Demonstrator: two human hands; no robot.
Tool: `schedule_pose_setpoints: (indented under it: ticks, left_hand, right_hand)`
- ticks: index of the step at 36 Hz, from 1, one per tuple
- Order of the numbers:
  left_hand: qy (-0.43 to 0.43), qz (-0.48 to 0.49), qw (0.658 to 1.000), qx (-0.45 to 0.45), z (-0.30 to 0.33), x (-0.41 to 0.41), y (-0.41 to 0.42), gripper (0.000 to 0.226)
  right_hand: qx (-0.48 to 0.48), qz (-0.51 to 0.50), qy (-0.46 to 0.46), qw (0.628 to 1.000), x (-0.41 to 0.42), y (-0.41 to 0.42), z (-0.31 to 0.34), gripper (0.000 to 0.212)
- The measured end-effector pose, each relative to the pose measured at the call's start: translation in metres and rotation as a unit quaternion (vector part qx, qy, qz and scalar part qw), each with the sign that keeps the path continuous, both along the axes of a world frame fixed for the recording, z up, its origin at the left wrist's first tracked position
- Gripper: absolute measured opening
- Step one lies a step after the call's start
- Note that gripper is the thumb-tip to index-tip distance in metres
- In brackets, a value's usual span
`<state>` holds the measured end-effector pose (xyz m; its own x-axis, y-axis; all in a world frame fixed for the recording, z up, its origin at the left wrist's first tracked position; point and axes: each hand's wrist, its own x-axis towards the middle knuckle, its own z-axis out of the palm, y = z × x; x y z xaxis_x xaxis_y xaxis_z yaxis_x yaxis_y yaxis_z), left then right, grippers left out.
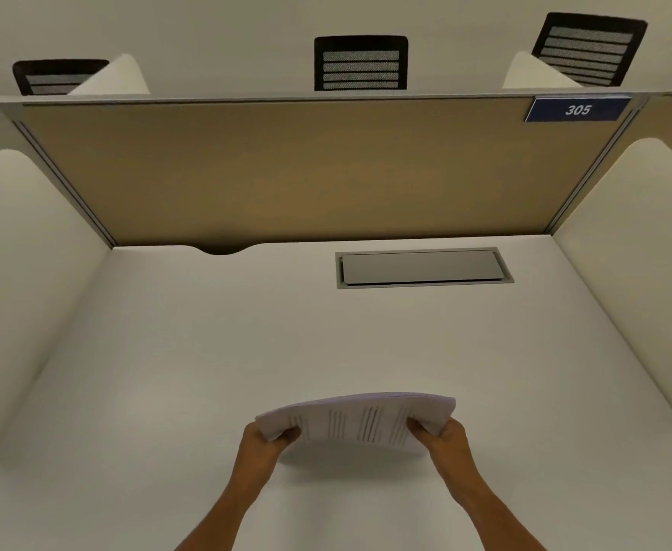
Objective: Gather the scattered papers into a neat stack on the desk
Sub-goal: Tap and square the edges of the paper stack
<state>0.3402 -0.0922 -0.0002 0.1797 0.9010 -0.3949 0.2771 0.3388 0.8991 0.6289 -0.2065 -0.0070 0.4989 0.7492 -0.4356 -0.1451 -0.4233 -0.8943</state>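
Note:
A stack of white papers (356, 421) with lines of printed text is held upright on its lower edge above the white desk (191, 351), bowed slightly toward me. My left hand (264, 441) grips the stack's left edge, thumb on the front sheet. My right hand (443, 433) grips the right edge the same way. The sheets look roughly aligned, with edges fanned a little at the top right. No loose papers lie elsewhere on the desk.
A closed metal cable hatch (421, 268) is set into the desk at the back right. A tan partition (306, 169) with a blue "305" plate (576, 110) closes the far side; white side panels (20, 272) flank the desk. Black chairs (361, 63) stand beyond.

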Motion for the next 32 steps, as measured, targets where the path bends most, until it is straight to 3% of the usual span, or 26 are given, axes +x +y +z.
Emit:
schedule_pose_setpoints:
  ticks: [10,23,32]
  left_hand:
    - [0.009,0.016,1.000,0.001,-0.004,-0.003,0.003,0.049]
    - [0.023,0.008,1.000,-0.020,-0.019,-0.004,-0.009,0.034]
    - [0.034,-0.015,0.999,0.010,0.010,-0.015,0.021,0.017]
  right_hand:
    - [-0.006,0.004,-0.006,1.000,0.002,-0.001,0.000,0.016]
    - [-0.032,0.047,-0.011,0.998,-0.003,-0.006,-0.008,0.018]
    - [-0.015,0.127,-0.114,0.985,0.019,0.016,0.032,0.013]
